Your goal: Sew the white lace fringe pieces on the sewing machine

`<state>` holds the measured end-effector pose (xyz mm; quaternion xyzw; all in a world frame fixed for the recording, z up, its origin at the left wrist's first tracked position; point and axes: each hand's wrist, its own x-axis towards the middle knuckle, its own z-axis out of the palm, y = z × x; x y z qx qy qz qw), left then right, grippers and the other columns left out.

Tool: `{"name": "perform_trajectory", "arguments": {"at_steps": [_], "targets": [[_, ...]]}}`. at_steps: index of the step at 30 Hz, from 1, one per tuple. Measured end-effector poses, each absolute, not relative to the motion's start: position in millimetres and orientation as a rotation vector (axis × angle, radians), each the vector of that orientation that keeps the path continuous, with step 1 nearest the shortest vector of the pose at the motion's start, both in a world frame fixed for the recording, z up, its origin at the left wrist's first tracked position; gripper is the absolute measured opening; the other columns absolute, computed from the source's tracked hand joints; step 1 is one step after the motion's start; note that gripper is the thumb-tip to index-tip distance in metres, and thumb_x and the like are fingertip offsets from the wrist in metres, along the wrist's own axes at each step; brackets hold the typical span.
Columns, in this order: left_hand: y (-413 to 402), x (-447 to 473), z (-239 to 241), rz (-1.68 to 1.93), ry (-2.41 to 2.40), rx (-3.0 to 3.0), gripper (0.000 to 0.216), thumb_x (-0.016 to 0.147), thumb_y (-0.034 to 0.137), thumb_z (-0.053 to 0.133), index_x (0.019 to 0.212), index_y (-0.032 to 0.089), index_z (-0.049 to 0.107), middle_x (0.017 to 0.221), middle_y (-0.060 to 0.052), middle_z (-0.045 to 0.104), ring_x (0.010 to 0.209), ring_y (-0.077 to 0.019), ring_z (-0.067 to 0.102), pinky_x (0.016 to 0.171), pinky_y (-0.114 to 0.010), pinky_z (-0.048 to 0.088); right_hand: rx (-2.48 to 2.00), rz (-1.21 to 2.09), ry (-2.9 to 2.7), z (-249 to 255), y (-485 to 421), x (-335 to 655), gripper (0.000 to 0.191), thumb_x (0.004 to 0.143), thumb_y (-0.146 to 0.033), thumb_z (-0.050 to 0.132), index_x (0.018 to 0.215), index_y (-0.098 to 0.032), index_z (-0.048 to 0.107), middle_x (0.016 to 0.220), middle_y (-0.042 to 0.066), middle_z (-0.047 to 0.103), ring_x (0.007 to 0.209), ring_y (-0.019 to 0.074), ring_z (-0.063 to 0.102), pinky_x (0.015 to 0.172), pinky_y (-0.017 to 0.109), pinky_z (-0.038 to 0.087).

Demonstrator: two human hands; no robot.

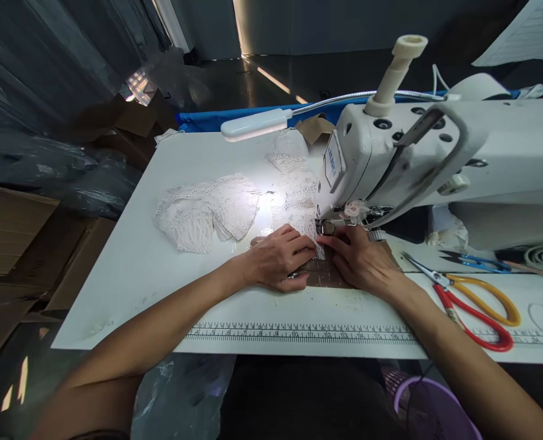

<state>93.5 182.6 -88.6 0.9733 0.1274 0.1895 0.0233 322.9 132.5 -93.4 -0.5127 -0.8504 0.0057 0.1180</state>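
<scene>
White lace fabric [294,183] runs across the sewing table to the needle area of a white sewing machine [358,146]. My left hand [283,256] lies on the near end of the lace, just left of the presser foot [327,227], fingers curled together over it. A shiny metal bit shows beneath that palm; I cannot make out its kind. Close by the foot, my right hand [365,260] pinches the lace edge between thumb and forefinger. Its other fingers are bent over a brown patch [324,275] on the tabletop. The needle point is hidden.
A second heap of white lace [207,211] lies to the left. Red-and-yellow-handled scissors [473,299] and blue snips [477,263] rest at right. A ruler strip [299,333] follows the front edge. A lamp [255,125] hangs above; cardboard boxes [14,232] stand left.
</scene>
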Motion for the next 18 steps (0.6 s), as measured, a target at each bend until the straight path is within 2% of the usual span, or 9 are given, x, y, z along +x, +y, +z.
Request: {"name": "perform_trajectory", "arguments": {"at_steps": [9,15,18], "targets": [[183.0,96.3,-88.8,0.576,0.474,3.026,0.031,0.086,0.032,0.05,0.105,0.012,0.065,0.104,-0.012,0.065,0.076,-0.0205,0.053,0.08,-0.042,0.045,-1.524,-0.046,-2.509,-91.1,131.9,320.7,0.042,0.091,-0.023,0.044,0.129,-0.022,0.062,0.106,0.015,0.064,0.089,0.0278,0.056,0.064,0.031,0.037],[184.1,97.7,-88.8,0.602,0.486,3.035,0.034,0.086,0.032,0.051,0.107,0.01,0.064,0.108,-0.013,0.065,0.078,-0.0209,0.055,0.082,-0.042,0.045,-1.439,-0.003,-2.498,-92.7,131.8,324.1,0.042,0.093,-0.023,0.041,0.129,-0.023,0.063,0.098,0.012,0.066,0.081,0.0251,0.058,0.064,0.032,0.04],[183.9,98.7,-88.5,0.59,0.514,3.033,0.035,0.087,0.034,0.051,0.109,0.01,0.064,0.112,-0.014,0.064,0.082,-0.0219,0.057,0.083,-0.043,0.044,-1.398,0.012,-2.492,-91.6,130.9,324.8,0.042,0.094,-0.024,0.04,0.128,-0.023,0.063,0.097,0.013,0.066,0.083,0.0259,0.058,0.065,0.032,0.041]]}}
